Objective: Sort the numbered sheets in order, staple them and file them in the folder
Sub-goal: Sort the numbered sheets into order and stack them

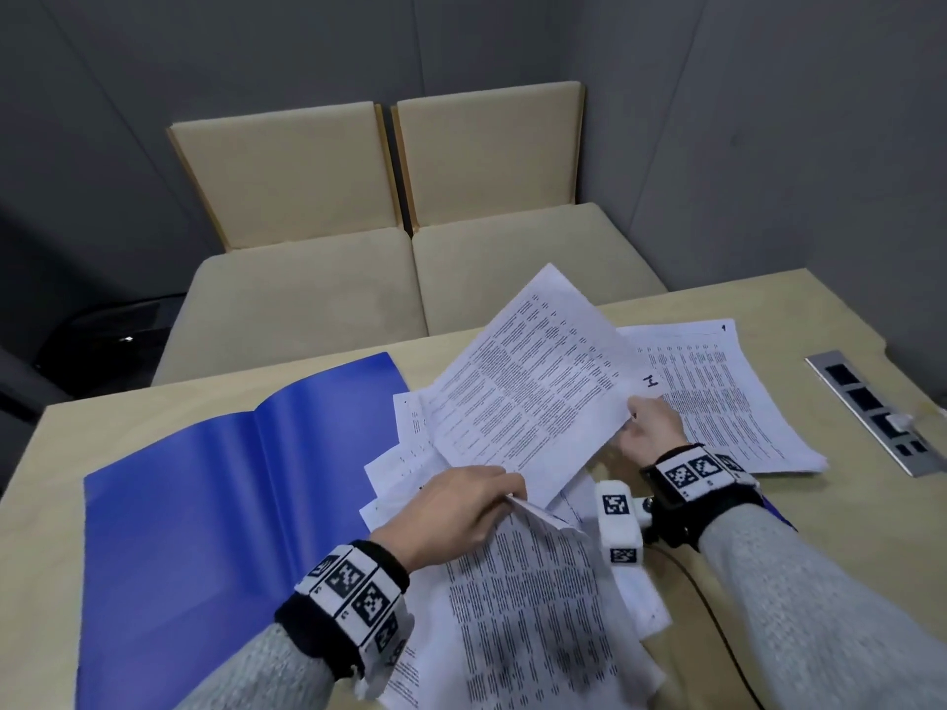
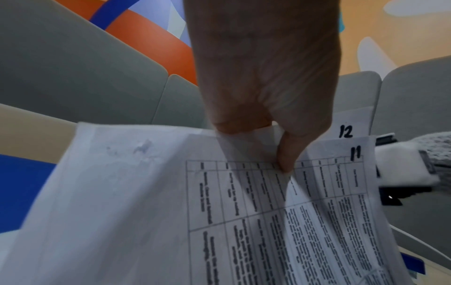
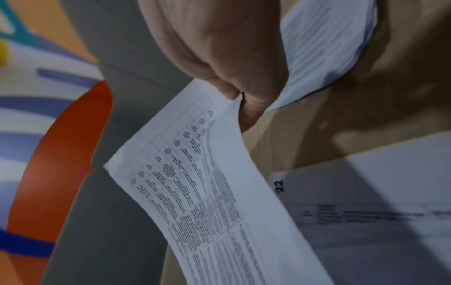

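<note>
Handwritten "11" is read at the corner of the front sheet [image 2: 280,221], "12" on the sheet behind it [image 2: 351,123]. "22" is marked on a sheet's corner [image 3: 366,202] lying on the bench [image 3: 305,150]. Printed text is illegible.

Plain grey panelled walls [image 1: 256,53] across the top of the frame. Below them, two beige cushioned bench seats with wood-edged backs [image 1: 389,197], side by side at centre. Pale wooden table [image 1: 845,320] in the lower half, brushed-metal socket strip [image 1: 881,412] recessed at right edge. Dark floor [image 1: 41,279] at left.
</note>
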Demonstrator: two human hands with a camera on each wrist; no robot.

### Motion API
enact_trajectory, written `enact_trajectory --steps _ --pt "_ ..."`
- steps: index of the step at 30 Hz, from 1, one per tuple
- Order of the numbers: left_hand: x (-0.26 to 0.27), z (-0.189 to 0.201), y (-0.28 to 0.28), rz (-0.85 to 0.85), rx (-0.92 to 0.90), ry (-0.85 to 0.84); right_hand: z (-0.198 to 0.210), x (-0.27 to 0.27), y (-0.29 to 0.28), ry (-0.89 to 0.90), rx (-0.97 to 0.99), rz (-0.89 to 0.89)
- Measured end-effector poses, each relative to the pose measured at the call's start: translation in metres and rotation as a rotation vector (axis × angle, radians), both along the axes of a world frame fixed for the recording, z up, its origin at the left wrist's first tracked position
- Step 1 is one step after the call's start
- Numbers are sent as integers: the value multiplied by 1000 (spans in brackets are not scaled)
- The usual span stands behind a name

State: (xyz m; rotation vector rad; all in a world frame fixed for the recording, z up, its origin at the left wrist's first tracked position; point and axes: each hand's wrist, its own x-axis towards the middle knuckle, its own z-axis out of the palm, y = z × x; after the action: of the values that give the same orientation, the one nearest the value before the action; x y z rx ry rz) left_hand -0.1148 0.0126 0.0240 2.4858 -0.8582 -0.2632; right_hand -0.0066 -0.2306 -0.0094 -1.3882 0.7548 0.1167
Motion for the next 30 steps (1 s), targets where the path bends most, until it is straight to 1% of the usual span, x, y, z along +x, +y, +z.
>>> enact_trajectory --steps 3,5,6,9,10,13,15,17,19,20,21,22,23,25,26,28,29,30 --pt "-4 2 0 -7 1 -1 0 -2 -3 -13 61 25" --pt "-5 4 0 4 0 -3 -1 -8 2 -12 51 77" --pt "-5 5 1 9 1 -6 -3 -10 5 -30 4 94" --pt "-4 9 2 7 3 -11 -8 -14 10 -170 -217 126" --pt "-4 9 3 2 5 -2 -7 -16 12 -189 -249 159" --pt "0 9 5 23 17 44 -6 -25 21 -203 -297 327" --pt "4 8 8 51 43 79 -9 -32 26 -219 -400 423" --pt "10 8 11 69 56 122 -14 -39 31 -222 -443 539" --pt "14 7 13 105 34 103 -17 -47 37 -179 -392 734" --pt "15 4 13 139 12 75 -18 -51 40 -143 -320 823" --pt "16 1 13 174 9 39 -20 -55 43 -106 -218 875" --pt "17 -5 14 200 37 12 -22 -59 47 -74 -117 876" --pt "16 -10 14 219 79 7 -24 -64 50 -41 -41 838" --pt "13 -21 13 241 135 61 -27 -76 54 36 36 761" --pt "10 -26 14 243 144 97 -28 -82 54 82 65 771" --pt "4 -35 15 237 124 156 -30 -89 48 161 99 901" --pt "0 -39 16 229 99 169 -33 -89 42 184 100 926" --pt "-3 -43 17 221 75 168 -36 -87 35 186 82 881"
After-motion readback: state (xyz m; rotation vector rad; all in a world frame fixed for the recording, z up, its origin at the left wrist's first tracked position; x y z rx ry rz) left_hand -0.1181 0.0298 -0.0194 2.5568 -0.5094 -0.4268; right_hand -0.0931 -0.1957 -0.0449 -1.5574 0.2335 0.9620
